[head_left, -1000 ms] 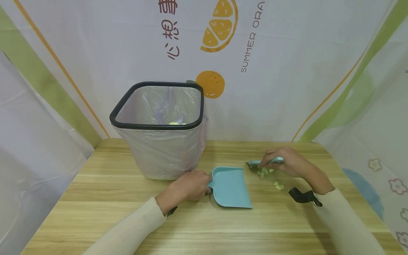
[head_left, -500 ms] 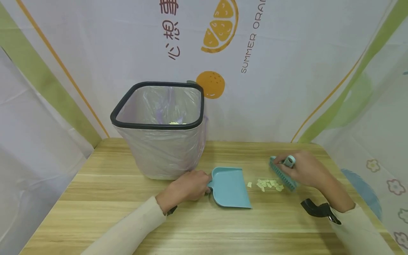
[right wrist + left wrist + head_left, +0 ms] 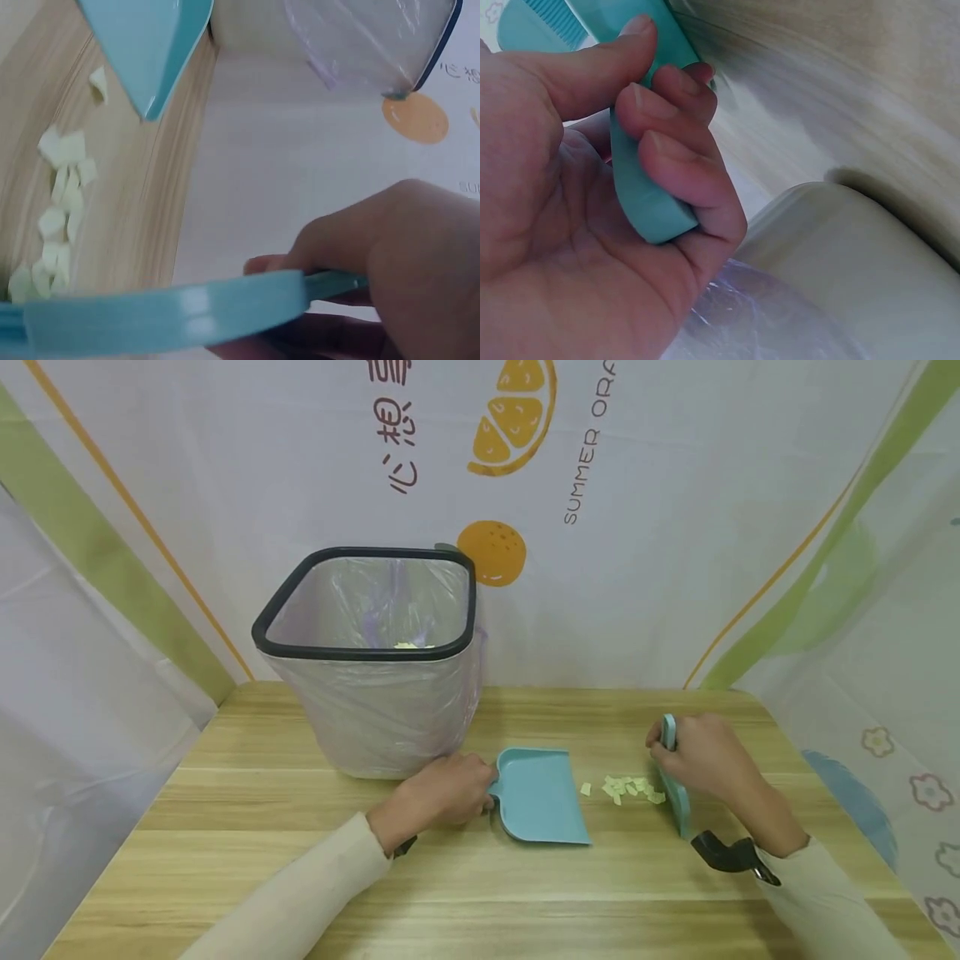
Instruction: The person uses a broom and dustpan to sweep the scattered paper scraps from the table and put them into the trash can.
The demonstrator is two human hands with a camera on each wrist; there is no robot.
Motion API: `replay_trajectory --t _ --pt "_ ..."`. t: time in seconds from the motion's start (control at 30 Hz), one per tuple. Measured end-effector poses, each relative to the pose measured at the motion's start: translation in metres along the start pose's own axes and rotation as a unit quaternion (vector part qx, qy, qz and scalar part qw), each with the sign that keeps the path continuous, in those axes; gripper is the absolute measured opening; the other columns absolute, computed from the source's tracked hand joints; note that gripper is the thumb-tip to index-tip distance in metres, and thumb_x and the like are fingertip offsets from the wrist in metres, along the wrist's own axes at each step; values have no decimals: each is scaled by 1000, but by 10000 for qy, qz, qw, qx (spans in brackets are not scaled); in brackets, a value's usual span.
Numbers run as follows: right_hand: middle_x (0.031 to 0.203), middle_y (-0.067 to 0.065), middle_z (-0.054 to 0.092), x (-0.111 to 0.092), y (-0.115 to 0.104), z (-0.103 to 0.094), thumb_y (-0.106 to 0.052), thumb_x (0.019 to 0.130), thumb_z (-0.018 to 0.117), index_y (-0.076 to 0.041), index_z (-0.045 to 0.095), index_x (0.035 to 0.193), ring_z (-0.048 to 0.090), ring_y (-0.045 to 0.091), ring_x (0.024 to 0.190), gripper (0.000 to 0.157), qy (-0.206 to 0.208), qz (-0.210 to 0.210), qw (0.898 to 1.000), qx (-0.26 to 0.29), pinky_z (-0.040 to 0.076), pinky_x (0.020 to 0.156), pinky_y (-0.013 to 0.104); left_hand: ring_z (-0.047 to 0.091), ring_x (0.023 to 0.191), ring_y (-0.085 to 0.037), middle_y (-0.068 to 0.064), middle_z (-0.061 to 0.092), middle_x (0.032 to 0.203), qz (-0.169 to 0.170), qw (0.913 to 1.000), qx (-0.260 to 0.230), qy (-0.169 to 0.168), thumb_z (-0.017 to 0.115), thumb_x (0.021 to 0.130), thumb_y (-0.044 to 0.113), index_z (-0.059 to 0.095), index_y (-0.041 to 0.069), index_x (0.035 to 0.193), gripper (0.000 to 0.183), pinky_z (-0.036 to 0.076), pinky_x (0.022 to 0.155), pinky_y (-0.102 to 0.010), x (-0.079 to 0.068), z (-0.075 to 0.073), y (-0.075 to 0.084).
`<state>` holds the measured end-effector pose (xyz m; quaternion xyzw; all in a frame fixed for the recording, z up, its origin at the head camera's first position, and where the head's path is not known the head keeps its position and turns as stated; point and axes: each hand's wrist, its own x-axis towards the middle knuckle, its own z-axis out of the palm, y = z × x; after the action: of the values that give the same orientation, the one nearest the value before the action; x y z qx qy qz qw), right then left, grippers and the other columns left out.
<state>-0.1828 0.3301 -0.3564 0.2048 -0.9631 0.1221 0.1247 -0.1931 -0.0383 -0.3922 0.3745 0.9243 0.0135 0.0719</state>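
1. The left hand (image 3: 453,787) has its fingers curled round the handle of the dustpan (image 3: 542,797), thumb laid along the top, while the right hand (image 3: 705,756) grips the brush (image 3: 679,806) between thumb and fingers.
2. The dustpan lies on the table (image 3: 480,893) beside the bin (image 3: 363,654), its front lip facing the brush.
3. Most of the pale scraps (image 3: 617,790) sit in a loose line between dustpan and brush; one lies apart from them, just beside the lip.
4. Whether the brush touches the nearest scrap is hard to tell, as its bristles are not clearly shown from either side.
5. The dustpan looks like light, stiff plastic, smooth enough to slide easily; the handle is the sensible hold, with the lip kept low.
6. The brush should be light too, rigid in the back, and best held close to its block for control.
7. The scraps look thin, dry and nearly weightless, so a hard stroke could scatter them; they are probably awkward to pinch singly.
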Motion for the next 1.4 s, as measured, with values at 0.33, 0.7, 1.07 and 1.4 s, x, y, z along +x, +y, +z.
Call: replay_trajectory --t 0.33,0.7,1.07,1.4 --pt "80 1 77 16 -16 11 -6 97 68 -5 81 93 45 5 56 14 316 -337 9984 317 39 52 29 55 70 -13 -4 64 86 3 9998 181 -31 80 105 28 72 6 102 24 57 64 -35 0 1 1" --pt "66 -8 64 12 -16 1 -5 99 68 -6 80 93 38 7 56 13 -35 -11 10000 77 40 57 30 48 67 -12 0 56 79 41 9999 -96 -38 81 104 26 71 7 98 22 52 63 -32 0 1 1" --pt "70 -11 63 18 -24 14 -5 98 72 -13 77 88 46 4 61 13 84 -544 9982 219 49 64 34 50 69 -13 -1 58 80 -38 9999 -102 -72 81 104 24 72 6 101 21 54 65 -33 -1 -5 3" --pt "69 -10 65 33 -46 26 -6 99 69 -14 78 89 52 2 60 15 227 -805 9946 610 49 62 34 47 68 -12 0 54 78 -1 9999 -136 -58 81 104 24 72 6 100 21 52 65 -32 0 -4 1"
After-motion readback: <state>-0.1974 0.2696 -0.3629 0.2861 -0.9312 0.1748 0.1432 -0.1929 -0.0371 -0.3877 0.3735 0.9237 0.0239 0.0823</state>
